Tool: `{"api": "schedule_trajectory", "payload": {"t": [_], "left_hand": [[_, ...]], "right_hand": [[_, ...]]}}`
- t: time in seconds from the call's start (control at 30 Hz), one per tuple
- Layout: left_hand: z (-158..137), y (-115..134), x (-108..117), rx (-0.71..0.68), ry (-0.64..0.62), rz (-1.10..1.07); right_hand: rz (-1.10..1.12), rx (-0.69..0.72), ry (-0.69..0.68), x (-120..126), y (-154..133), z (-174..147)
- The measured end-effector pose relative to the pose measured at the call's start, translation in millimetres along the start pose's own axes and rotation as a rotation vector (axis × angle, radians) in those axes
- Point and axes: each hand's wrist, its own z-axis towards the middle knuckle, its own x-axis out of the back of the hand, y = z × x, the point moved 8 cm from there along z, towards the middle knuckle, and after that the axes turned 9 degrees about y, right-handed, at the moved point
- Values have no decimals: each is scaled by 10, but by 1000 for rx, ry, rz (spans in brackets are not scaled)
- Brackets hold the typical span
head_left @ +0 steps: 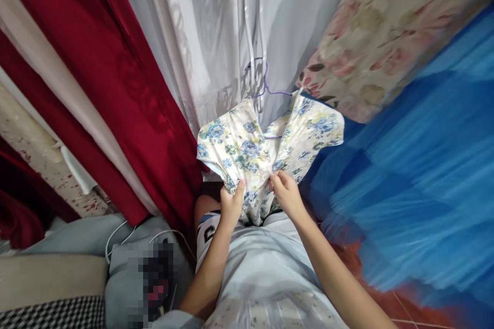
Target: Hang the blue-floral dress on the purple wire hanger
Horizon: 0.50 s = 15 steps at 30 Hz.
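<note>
Left grip (232,199) has one side of a white cloth garment with blue flowers and yellow-green leaves (250,150) pinched, thumb on the front. Right grip (285,193) is clamped with bent fingers on the front of it, just below the V-neck. I can't see how much cloth sits behind either one.

Garment is front and centre, short sleeves spread, cloth gathered between the grips, lower end down at the lap of the pale clothing (270,259). A thin purple hanger (278,93) is inside its shoulders, lower bar showing through the neck opening. Hook overlaps two slim white upright bars (252,36); can't tell from here if it's hooked on.

Further out: sheer white drapes (208,20) behind, deep red curtain (139,87) to the left, cream fabric with pink roses (363,36) upper right, bright blue gauzy fabric (405,175) below that, reddish tiled floor (409,300) under it. Lower left I have a grey cushioned surface (127,272), a thin white cable (109,244) and black-and-white checked cloth (57,313).
</note>
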Motion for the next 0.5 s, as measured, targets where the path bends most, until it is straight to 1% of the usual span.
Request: {"api": "schedule_trajectory", "payload": {"t": [0.07,0.13,0.17,0.2,0.23,0.27,0.33,0.4,0.43,0.5], "left_hand": [[-35,7,93,-81,102,16],[-113,41,194,-231,224,131],[-164,61,203,-322,254,214],[-213,71,173,-409,250,293],[-254,65,103,-485,209,357],[-284,43,2,-545,136,399],[-310,-31,-246,-610,-64,433],[-299,-102,-475,-620,-242,444],[-283,-123,-560,-614,-299,450],[-248,-139,-668,-600,-352,467]], "right_hand": [[-3,-24,-36,-6,-1,-37],[-4,-20,-92,-22,-39,-87],[-6,-8,-114,-28,-68,-113],[-9,4,-128,-32,-97,-135],[-7,11,-134,-36,-122,-153],[-1,16,-136,-41,-141,-168],[17,16,-127,-46,-154,-187],[30,14,-107,-26,-135,-194],[35,6,-97,-5,-108,-193],[48,-38,-76,62,-24,-173]]}}
